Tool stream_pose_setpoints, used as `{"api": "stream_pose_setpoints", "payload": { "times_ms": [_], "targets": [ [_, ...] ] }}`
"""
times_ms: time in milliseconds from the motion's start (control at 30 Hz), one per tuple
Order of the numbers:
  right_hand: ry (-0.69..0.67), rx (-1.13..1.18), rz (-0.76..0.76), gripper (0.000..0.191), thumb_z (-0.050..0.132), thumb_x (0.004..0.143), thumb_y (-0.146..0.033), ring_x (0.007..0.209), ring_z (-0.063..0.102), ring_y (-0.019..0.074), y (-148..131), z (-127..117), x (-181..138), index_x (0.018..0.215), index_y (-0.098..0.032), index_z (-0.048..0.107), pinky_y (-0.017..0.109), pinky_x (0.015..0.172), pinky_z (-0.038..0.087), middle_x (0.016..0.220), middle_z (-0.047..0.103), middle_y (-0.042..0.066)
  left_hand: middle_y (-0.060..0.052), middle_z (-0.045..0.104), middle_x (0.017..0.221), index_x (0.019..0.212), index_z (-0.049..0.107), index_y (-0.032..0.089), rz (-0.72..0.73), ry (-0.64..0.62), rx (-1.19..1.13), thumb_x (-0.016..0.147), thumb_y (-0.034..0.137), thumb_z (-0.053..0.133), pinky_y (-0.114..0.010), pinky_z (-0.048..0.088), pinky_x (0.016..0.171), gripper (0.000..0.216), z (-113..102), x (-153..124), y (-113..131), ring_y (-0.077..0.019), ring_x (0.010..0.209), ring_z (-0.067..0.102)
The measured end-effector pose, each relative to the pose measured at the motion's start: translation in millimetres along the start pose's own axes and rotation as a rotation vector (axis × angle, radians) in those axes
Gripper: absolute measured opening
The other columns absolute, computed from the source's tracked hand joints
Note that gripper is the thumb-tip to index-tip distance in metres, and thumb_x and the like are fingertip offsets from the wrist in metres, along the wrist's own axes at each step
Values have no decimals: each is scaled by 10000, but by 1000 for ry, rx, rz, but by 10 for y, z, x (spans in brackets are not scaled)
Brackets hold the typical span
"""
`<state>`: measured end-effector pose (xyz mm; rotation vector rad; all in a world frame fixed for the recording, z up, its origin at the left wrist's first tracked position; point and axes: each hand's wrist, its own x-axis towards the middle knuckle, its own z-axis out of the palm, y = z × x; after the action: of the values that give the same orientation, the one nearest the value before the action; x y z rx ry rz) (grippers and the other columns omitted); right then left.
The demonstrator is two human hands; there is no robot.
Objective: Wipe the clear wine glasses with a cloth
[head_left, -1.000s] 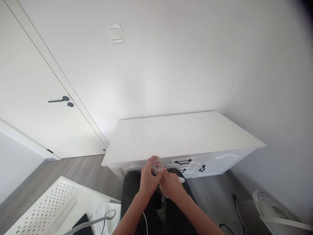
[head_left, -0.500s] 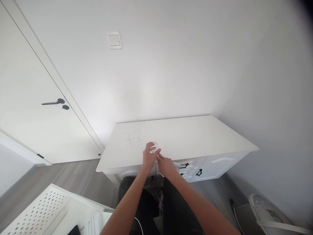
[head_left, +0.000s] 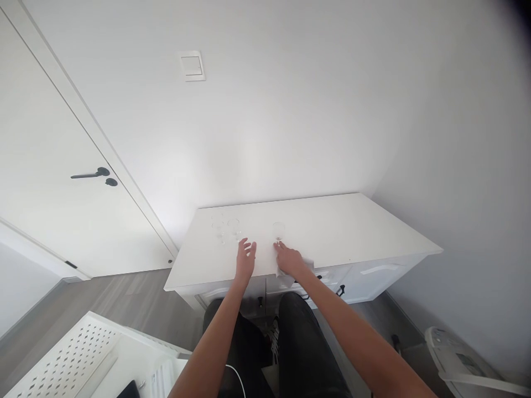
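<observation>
A clear stemmed glass (head_left: 279, 230) stands upright on the white cabinet top (head_left: 352, 226). My right hand (head_left: 289, 258) rests just in front of it. Its fingertips reach the glass's foot, and a white cloth (head_left: 292, 275) is bunched under its palm at the cabinet's front edge. My left hand (head_left: 245, 257) hovers to the left of the glass with fingers spread and nothing in it. Two more clear glasses (head_left: 226, 228) stand further left on the top, just beyond my left hand.
The cabinet has drawers with black handles (head_left: 341, 289) below its top. A white door with a black lever (head_left: 92, 175) is on the left. A white perforated board (head_left: 66, 359) lies at lower left, and a white appliance (head_left: 460, 354) sits on the floor at lower right.
The glass went from both hands near my lap up onto the cabinet top. My left hand let go of it and opened. My right hand moved forward with the cloth.
</observation>
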<state>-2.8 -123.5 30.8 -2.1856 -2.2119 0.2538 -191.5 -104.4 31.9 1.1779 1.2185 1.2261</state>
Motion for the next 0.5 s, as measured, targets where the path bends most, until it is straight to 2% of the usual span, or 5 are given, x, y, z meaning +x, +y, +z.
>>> {"api": "stream_pose_setpoints", "payload": {
  "times_ms": [100, 233, 400, 500],
  "targets": [
    [-18, 1, 82, 604, 314, 1014, -198, 1160, 699, 329, 254, -22, 198, 1616, -154, 324, 443, 941, 534, 1690, 278, 209, -155, 598, 1307, 1208, 590, 242, -152, 87, -295, 922, 524, 684, -417, 581, 922, 413, -222, 60, -114, -282, 1181, 640],
    [-26, 17, 146, 605, 294, 1026, -222, 1189, 685, 320, 481, -57, 452, 1628, -162, 301, 429, 943, 542, 1704, 245, 198, -139, 609, 1238, 1149, 526, 243, -213, 131, -459, 990, 409, 599, -394, 595, 924, 242, -371, 211, -192, -225, 1103, 684],
    [-15, 49, 222, 620, 312, 1019, -216, 1208, 676, 305, 633, -106, 674, 1637, -176, 285, 418, 948, 541, 1700, 242, 212, -134, 633, 1222, 1156, 498, 249, -240, 133, -565, 997, 342, 585, -417, 598, 953, 204, -387, 335, -181, -218, 1058, 721],
    [9, 65, 257, 631, 350, 1024, -257, 1166, 694, 302, 653, -127, 681, 1647, -210, 267, 412, 920, 548, 1700, 227, 225, -149, 646, 1244, 1209, 479, 263, -245, 111, -608, 999, 331, 590, -437, 602, 960, 247, -373, 368, -157, -232, 1065, 735]
  ]
}}
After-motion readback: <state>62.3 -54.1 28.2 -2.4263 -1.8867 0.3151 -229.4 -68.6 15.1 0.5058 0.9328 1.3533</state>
